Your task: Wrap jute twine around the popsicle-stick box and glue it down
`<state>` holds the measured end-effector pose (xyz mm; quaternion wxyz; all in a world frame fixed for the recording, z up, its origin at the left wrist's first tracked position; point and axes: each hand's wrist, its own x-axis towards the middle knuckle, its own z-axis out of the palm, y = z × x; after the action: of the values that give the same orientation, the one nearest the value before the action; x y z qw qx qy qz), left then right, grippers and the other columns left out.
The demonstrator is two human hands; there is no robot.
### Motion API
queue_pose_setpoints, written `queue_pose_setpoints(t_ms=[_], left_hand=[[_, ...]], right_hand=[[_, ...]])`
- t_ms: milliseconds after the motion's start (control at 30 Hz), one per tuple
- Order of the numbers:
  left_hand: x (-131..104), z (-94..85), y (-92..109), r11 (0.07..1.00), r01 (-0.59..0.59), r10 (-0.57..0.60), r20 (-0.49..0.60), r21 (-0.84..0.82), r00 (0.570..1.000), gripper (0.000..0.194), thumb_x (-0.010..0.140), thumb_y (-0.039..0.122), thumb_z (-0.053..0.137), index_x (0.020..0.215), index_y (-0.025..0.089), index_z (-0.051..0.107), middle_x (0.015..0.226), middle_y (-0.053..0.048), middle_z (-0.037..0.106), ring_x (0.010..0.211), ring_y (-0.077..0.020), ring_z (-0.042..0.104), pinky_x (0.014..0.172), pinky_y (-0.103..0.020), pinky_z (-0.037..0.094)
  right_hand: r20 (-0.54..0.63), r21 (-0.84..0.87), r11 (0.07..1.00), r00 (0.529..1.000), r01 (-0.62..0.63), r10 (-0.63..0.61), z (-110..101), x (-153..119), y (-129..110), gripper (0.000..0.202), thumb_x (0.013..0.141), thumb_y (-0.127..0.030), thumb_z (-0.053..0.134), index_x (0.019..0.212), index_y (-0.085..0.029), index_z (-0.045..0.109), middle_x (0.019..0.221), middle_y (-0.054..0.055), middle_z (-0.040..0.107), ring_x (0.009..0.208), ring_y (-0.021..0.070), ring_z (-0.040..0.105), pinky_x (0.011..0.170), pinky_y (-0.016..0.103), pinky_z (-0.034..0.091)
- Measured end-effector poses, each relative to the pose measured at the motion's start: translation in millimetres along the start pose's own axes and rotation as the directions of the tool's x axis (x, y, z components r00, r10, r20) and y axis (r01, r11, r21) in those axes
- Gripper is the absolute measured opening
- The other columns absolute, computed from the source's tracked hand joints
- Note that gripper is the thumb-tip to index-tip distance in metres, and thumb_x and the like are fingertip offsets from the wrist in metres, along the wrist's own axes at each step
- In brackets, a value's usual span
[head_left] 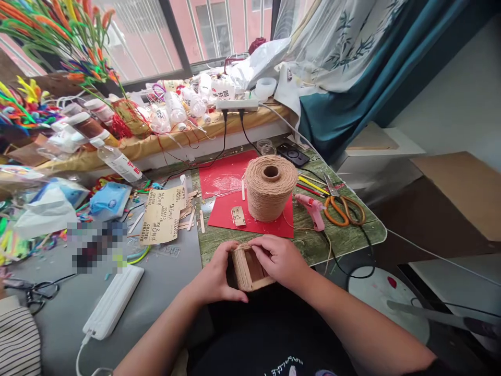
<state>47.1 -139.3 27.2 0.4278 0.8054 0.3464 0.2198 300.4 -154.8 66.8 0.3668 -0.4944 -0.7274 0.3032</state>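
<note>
Both hands on small wooden box at near table edge, twine going round it

I see left hand (pixel 216 279) clasping the box (pixel 250 269) from near-left, right hand (pixel 278 259) pinching its far-right top w/ fingertips; open side faces up-right, long axis runs left-right. Box looks like flat sticks, left end wrapped in rough jute. Fat twine spool (pixel 270 187) stands just beyond on red sheet (pixel 230 180); pink glue gun (pixel 311 209) + orange scissors (pixel 344 209) lie to the right
</note>
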Motion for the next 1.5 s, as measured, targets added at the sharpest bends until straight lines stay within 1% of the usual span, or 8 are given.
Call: queue_pose_setpoints(t_ms=[67, 167, 333, 533, 800, 1000, 1333, 1500], left_hand=[[3.3, -5.7, 1.8, 0.998, -0.028, 0.025, -0.045, -0.064, 0.999, 0.091, 0.081, 0.069, 0.077, 0.151, 0.026, 0.038, 0.146, -0.017, 0.05, 0.136, -0.0377, 0.052, 0.115, -0.055, 0.044], [11.4, -14.1, 2.7, 0.993, -0.074, 0.054, -0.208, -0.088, 0.977, 0.038, 0.103, 0.047, 0.057, 0.134, 0.026, 0.056, 0.132, -0.013, 0.063, 0.125, -0.0291, 0.06, 0.11, -0.048, 0.048], [21.2, -21.4, -1.1, 0.99, -0.118, 0.095, -0.246, -0.081, 0.965, 0.014, 0.098, 0.029, 0.068, 0.111, 0.024, 0.072, 0.11, -0.008, 0.075, 0.104, -0.0223, 0.071, 0.097, -0.038, 0.056], [19.8, -16.5, -4.7, 0.985, -0.094, 0.051, -0.279, -0.142, 0.959, 0.009, 0.098, 0.025, 0.068, 0.102, 0.023, 0.076, 0.103, -0.007, 0.079, 0.098, -0.0207, 0.074, 0.092, -0.036, 0.059], [17.6, -15.3, -5.9, 0.987, -0.118, 0.088, -0.243, -0.11, 0.966, 0.009, 0.095, 0.018, 0.068, 0.1, 0.024, 0.074, 0.1, -0.005, 0.079, 0.096, -0.019, 0.075, 0.09, -0.034, 0.059], [19.8, -9.1, -2.3, 0.991, -0.113, 0.087, -0.291, -0.071, 0.953, 0.007, 0.091, 0.015, 0.067, 0.09, 0.022, 0.068, 0.094, -0.004, 0.076, 0.089, -0.0186, 0.072, 0.084, -0.034, 0.057], [34.3, -3.0, 31.5, 0.99, 0.114, -0.093, -0.22, 0.085, 0.971, 0.004, 0.095, 0.026, 0.062, 0.098, 0.022, 0.062, 0.092, -0.002, 0.068, 0.085, -0.0192, 0.063, 0.078, -0.033, 0.051], [40.4, 3.4, 30.0, 0.989, 0.104, -0.08, -0.213, 0.102, 0.974, 0.009, 0.098, 0.029, 0.059, 0.098, 0.022, 0.064, 0.093, -0.004, 0.069, 0.087, -0.0204, 0.064, 0.079, -0.034, 0.05]], right_hand=[[0.016, -0.035, 0.999, 1.0, 0.017, -0.017, 1.9, -0.1, -0.5, 0.024, 0.103, -0.019, 0.055, 0.115, -0.026, 0.075, 0.104, 0.004, 0.079, 0.092, 0.02, 0.074, 0.084, 0.032, 0.056], [0.033, -0.084, 0.995, 0.998, 0.048, -0.045, 5.5, 0.3, -2.7, 0.024, 0.104, -0.02, 0.054, 0.117, -0.025, 0.074, 0.103, 0.004, 0.078, 0.091, 0.0201, 0.073, 0.082, 0.032, 0.055], [0.053, -0.16, 0.984, 0.996, 0.073, -0.065, 9.4, 3.2, -8.8, 0.023, 0.104, -0.021, 0.054, 0.113, -0.024, 0.076, 0.096, 0.005, 0.077, 0.083, 0.0193, 0.071, 0.074, 0.03, 0.052], [0.093, -0.16, 0.984, 0.993, 0.084, -0.07, 6.6, 5.5, -9.9, 0.022, 0.106, -0.024, 0.054, 0.109, -0.024, 0.076, 0.088, 0.004, 0.074, 0.08, 0.0189, 0.069, 0.073, 0.03, 0.05], [0.013, -0.183, 0.978, 0.995, 0.099, -0.098, -2.0, -0.4, -3.4, 0.016, 0.104, -0.026, 0.06, 0.101, -0.022, 0.076, 0.086, 0.005, 0.072, 0.079, 0.0193, 0.068, 0.076, 0.031, 0.05], [-0.015, -0.13, 0.991, 1.0, -0.006, 0.004, -10.6, -1.9, 9.2, 0.013, 0.102, -0.026, 0.063, 0.1, -0.024, 0.076, 0.085, 0.003, 0.069, 0.079, 0.0185, 0.067, 0.075, 0.03, 0.05], [-0.064, -0.068, 0.992, 0.993, -0.107, 0.103, -2.3, -2.2, 14.2, 0.008, 0.099, -0.026, 0.066, 0.095, -0.023, 0.072, 0.076, 0.0, 0.062, 0.07, 0.0167, 0.06, 0.068, 0.029, 0.046], [-0.033, 0.011, 0.995, 0.994, -0.104, 0.104, -7.5, -2.0, 24.9, 0.009, 0.099, -0.029, 0.066, 0.098, -0.023, 0.072, 0.08, 0.001, 0.067, 0.073, 0.0169, 0.063, 0.069, 0.028, 0.049]])
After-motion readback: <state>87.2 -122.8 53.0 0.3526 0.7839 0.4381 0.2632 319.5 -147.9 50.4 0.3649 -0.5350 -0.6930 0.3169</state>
